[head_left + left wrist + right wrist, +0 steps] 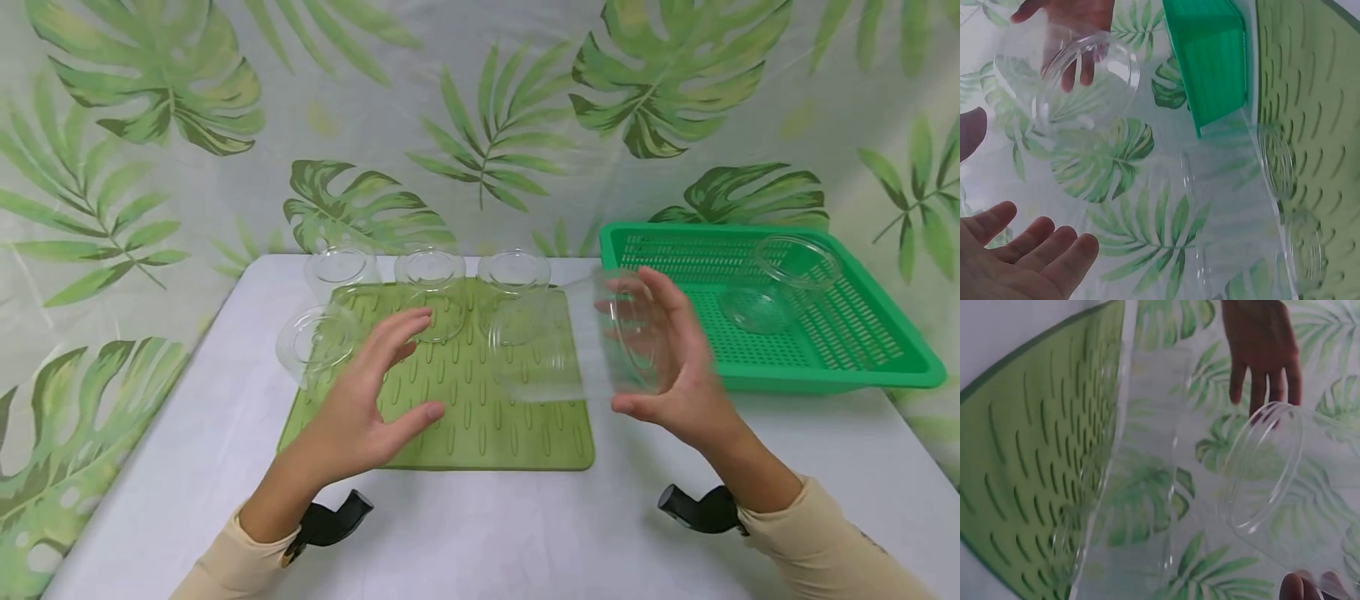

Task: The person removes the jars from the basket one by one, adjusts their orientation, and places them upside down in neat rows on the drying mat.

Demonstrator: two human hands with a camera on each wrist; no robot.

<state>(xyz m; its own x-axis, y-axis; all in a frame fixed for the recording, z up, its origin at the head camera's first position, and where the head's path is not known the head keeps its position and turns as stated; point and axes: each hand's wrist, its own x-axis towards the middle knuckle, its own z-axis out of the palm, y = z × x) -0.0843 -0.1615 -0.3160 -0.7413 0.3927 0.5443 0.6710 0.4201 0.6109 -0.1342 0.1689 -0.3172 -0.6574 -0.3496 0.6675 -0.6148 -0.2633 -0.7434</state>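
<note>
My right hand point(690, 375) grips a clear cup point(558, 358) at one end, thumb below and fingers behind it. The cup lies sideways in the air above the green mat point(480, 442). In the right wrist view its ringed rim point(1263, 469) faces my left hand point(1266, 356). My left hand point(360, 408) is apart from the cup, its fingers spread and nothing in them. Several more clear cups, among them one cup point(431, 283) at the back middle, stand along the mat's back and left edges. Their outlines are faint.
A green plastic basket point(757, 383) stands at the back right with another clear cup point(757, 308) leaning inside. A leaf-patterned cloth point(495, 100) hangs behind the white table point(517, 533). A black wrist mount point(330, 521) shows beneath my left wrist.
</note>
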